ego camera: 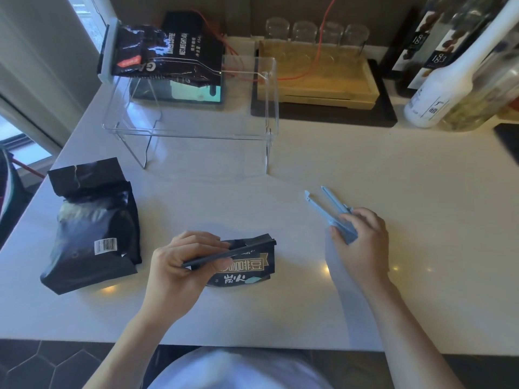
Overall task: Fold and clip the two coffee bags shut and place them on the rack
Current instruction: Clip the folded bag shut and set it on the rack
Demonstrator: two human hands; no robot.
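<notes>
A small dark coffee bag point(247, 272) with gold lettering lies on the white counter in front of me. My left hand point(179, 265) grips its folded top, where a dark clip point(241, 248) runs along the fold. To the right, my right hand point(362, 237) holds the hinge end of an open light-blue bag clip point(327, 204) resting on the counter. A larger black coffee bag point(92, 228) with its top folded over lies at the left. On the clear acrylic rack point(193, 130) at the back lies another clipped black bag point(165, 54).
A wooden tray point(323, 80) with upturned glasses stands on a dark mat behind the rack. Bottles and a white dispenser bottle point(438, 88) crowd the back right corner. The counter's front edge runs just below my forearms.
</notes>
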